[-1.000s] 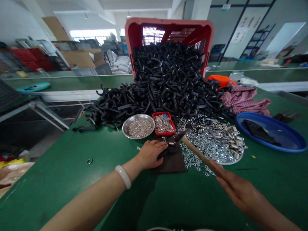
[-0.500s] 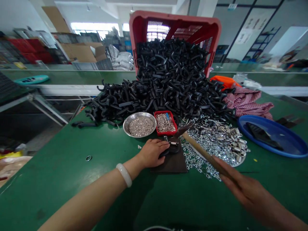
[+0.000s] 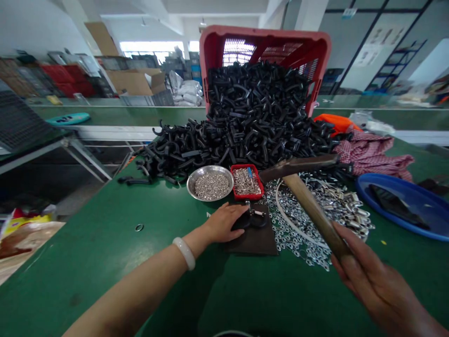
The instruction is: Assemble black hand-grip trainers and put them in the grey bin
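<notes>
My left hand lies closed over a curved black part, pressing it to a dark flat plate on the green table. A small metal spring and pin show on this part, just past my fingertips. My fingers hide much of it. In my right hand is the wooden handle of a hammer. The dark hammer head is up above the loose metal pieces, apart from the black part. A red tray of small pins and a metal bowl of little rings stand just behind the plate.
A big heap of black curved parts spills from a tipped red crate. Small metal pieces are piled on the right. Beyond them are a blue tray and checked cloth. A single ring lies left.
My right hand has raised the hammer, its head moving up and away from the black part. My left hand keeps its place on the part. The whole view has shifted slightly.
</notes>
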Demonstrator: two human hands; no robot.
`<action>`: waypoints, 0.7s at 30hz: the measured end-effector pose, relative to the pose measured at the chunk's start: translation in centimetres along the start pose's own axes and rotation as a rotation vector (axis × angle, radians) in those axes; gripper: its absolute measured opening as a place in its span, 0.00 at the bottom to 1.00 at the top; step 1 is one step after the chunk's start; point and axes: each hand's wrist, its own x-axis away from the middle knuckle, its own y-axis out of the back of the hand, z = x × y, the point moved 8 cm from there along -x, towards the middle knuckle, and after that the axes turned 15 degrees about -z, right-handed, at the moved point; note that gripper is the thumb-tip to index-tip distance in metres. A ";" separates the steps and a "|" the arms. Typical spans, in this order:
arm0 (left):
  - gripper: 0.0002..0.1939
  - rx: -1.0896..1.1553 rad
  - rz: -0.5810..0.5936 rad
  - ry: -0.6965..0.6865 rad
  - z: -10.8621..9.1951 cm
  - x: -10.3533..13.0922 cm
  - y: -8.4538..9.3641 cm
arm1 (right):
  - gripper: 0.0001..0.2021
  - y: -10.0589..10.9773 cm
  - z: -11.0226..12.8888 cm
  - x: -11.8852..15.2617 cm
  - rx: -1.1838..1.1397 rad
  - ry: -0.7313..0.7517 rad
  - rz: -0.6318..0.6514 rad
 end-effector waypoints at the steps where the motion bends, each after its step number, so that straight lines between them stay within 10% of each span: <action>1: 0.36 -0.002 -0.021 0.045 0.5 0.2 0.1 | 0.25 -0.4 0.1 0.2 0.003 0.031 0.003; 6: 0.31 -0.008 -0.060 0.096 1.3 0.7 0.4 | 0.22 -4.0 0.6 0.8 0.012 0.153 0.315; 21: 0.33 0.022 -0.064 0.072 1.7 0.3 0.3 | 0.25 -3.9 1.0 -0.5 0.078 0.143 0.242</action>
